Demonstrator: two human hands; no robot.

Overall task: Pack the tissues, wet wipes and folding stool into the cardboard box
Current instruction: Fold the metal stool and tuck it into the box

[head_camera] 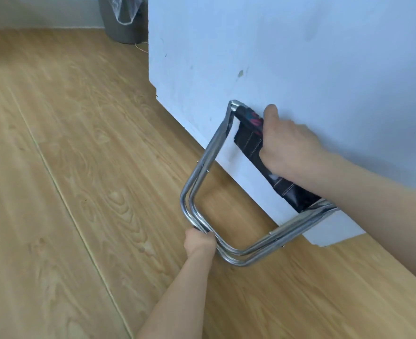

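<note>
The folding stool point(203, 172) is folded flat: two shiny metal tube frames lie against each other, with a dark fabric seat along the upper right side. It hangs in the air above the wooden floor, beside a white wall. My left hand point(199, 242) grips the lower left corner of the metal tubes. My right hand point(286, 145) is closed around the dark fabric seat. The tissues, the wet wipes and the cardboard box are out of view.
A white wall point(275, 57) runs diagonally from the top centre to the lower right, ending in a protruding corner point(334, 234). A grey bin with a plastic liner point(122, 18) stands at the far end. Wooden floor point(67, 167) fills the left.
</note>
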